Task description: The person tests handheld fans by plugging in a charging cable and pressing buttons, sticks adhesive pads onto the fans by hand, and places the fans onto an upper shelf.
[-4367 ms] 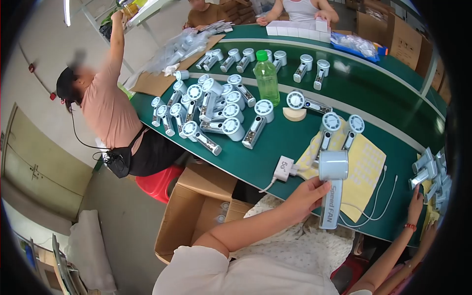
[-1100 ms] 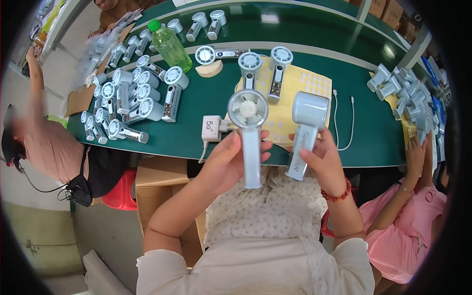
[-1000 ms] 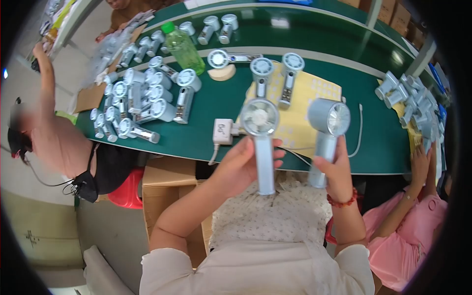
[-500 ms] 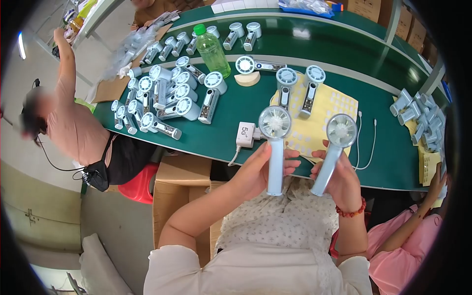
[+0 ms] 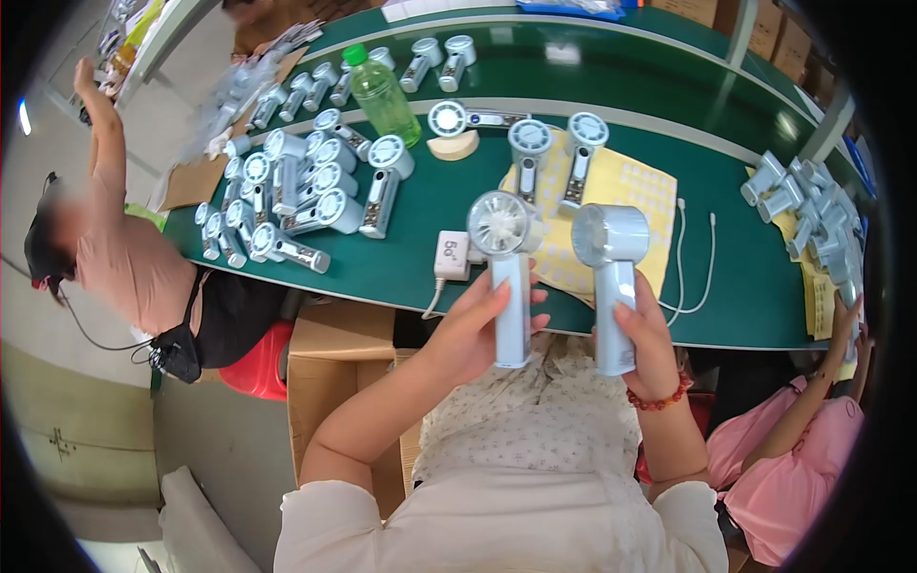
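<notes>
A small assembly workshop, shown by the long green workbench (image 5: 735, 277) crowded with handheld fans (image 5: 334, 210) and the seated co-workers.
</notes>
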Demonstrator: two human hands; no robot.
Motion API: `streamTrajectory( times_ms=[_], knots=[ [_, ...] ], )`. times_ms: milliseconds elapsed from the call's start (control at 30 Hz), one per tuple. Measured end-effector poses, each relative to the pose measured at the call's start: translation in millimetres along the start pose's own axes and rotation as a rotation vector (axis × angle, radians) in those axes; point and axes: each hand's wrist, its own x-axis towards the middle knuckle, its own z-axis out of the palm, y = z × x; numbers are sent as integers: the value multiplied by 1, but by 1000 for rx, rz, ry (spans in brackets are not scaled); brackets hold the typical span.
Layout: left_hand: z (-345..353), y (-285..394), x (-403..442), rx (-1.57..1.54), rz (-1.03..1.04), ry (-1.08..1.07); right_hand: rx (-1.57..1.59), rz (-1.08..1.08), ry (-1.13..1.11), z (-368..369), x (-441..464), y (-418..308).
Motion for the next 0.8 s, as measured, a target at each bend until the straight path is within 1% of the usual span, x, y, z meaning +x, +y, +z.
streamTrajectory(
  times_ms=[33,67,133,167,200,233,300,333,433,533,567,633,700,767,800],
  knots=[
    [1,-1,1,29,14,0,-5,-21,12,-1,1,0],
    [1,-2,2,59,29,3,13,-14,-21,-2,1,-1],
    [-1,-3,5,162,48,6,127,-74,45,10,0,-8],
    [0,0,6,209,23,33,183,-105,75,14,0,-12],
    [3,2,7,255,-1,60,233,-64,39,7,1,-16],
    [6,3,9,301,-25,87,191,-67,42,-2,2,-17],
    [10,3,17,200,-16,6,108,-75,47,-17,6,-18],
    [12,4,20,152,-11,-34,76,-115,95,-13,4,-22],
    [27,0,30,193,-11,6,-38,-240,135,-23,12,-27],
    [36,-1,52,464,-39,48,-224,-328,194,-36,24,-34],
    [42,-1,61,454,19,-19,-286,-349,200,-42,30,-37],
    [54,0,78,440,144,-124,-427,-393,289,-52,44,-44],
    [61,-7,98,350,162,-129,-446,-351,337,-69,62,-47],
    [64,-19,122,200,63,-56,-458,-306,392,-82,79,-48],
    [68,-24,136,232,28,-80,-529,-325,422,-94,90,-43]
  ],
)
